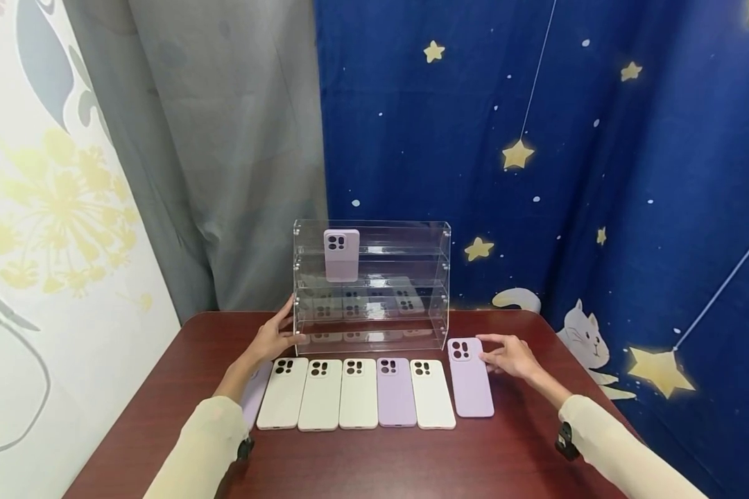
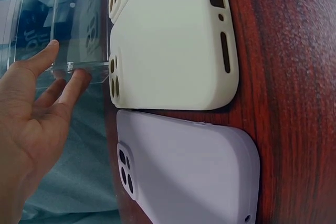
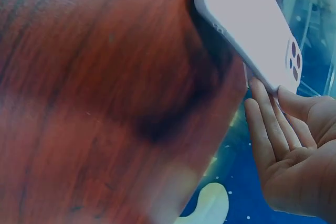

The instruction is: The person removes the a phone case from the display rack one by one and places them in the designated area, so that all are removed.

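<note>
My right hand (image 1: pixel 510 355) pinches a lilac phone case (image 1: pixel 473 381) by its upper right edge, at the right end of a row of cases. In the right wrist view, the thumb lies on the case's back and the fingers are beneath; the case looks tilted up off the table. My left hand (image 1: pixel 273 338) grips the lower left side of a clear acrylic display rack (image 1: pixel 371 350), thumb at the front. On the rack's upper part stands another lilac phone case (image 1: pixel 342 256). A lilac case (image 2: pixel 194 161) lies below my left wrist, partly hidden in the head view.
Between the hands lie white phone cases, one nearest the left (image 1: pixel 282 394) and one at the right (image 1: pixel 433 394), with a lilac one (image 1: pixel 396 392) among them. They rest on a dark red wooden table (image 1: pixel 362 464). Grey and blue star-patterned curtains (image 1: pixel 399 138) hang behind.
</note>
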`<state>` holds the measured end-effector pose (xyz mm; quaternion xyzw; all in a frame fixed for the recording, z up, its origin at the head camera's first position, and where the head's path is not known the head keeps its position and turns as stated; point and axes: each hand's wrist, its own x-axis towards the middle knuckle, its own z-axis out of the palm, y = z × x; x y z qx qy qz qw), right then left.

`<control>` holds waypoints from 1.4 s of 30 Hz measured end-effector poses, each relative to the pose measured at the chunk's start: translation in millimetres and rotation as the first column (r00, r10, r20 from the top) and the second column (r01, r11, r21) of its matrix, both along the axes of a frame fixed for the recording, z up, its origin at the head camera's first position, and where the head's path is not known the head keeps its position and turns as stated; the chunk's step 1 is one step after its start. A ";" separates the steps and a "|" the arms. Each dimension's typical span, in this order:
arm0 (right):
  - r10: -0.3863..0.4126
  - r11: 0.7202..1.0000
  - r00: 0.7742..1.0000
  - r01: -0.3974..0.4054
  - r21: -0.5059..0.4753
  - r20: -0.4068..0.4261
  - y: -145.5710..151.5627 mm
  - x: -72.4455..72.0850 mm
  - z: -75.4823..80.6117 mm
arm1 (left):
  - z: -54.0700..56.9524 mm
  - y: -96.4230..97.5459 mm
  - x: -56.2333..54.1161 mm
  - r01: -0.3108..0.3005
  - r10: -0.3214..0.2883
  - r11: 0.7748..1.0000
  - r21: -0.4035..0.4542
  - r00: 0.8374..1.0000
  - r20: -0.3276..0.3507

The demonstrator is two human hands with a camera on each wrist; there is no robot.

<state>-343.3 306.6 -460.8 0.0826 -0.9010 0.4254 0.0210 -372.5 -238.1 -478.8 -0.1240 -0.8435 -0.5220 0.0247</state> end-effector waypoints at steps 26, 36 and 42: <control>-0.059 0.998 0.998 0.058 0.013 0.010 -0.7 8.0 -36.3 | -0.3 2.2 -2.1 -0.013 0.013 1.000 -0.011 1.000 -0.001; -0.052 0.999 0.997 0.052 0.001 -0.056 0.3 7.9 -26.5 | 2.6 3.4 3.2 -0.012 0.012 1.000 -0.008 1.000 -0.001; -0.060 0.997 0.997 0.058 -0.046 -0.058 -7.1 2.7 -11.2 | 3.9 3.8 5.7 -0.017 0.017 1.000 -0.006 1.000 0.012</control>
